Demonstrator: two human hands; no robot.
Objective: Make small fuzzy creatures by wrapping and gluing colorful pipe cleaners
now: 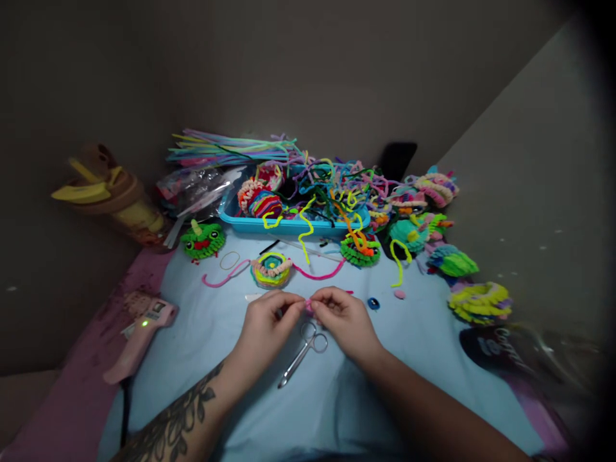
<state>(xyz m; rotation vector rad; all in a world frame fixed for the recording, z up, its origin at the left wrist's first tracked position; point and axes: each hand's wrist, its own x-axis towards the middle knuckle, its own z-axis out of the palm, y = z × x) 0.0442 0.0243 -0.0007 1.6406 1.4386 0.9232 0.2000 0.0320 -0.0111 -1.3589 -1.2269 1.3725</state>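
My left hand [269,323] and my right hand [342,321] meet over the middle of the cloth. Thumb and forefinger of each pinch a small pink piece of pipe cleaner [308,307], mostly covered by the fingertips. Just below the hands lies a pair of small metal scissors [299,362], handles toward the fingers. Beyond them sits a round coiled pipe-cleaner piece [272,269] in yellow, teal and peach, with a magenta pipe cleaner [320,276] to its right and a mauve one [224,280] to its left.
A blue tray [289,226] of pipe-cleaner scraps stands at the back. At left are a pink glue gun [142,337] with a lit green light and a green pipe-cleaner creature [203,241]. Several coiled pieces and a bottle [495,350] line the right edge.
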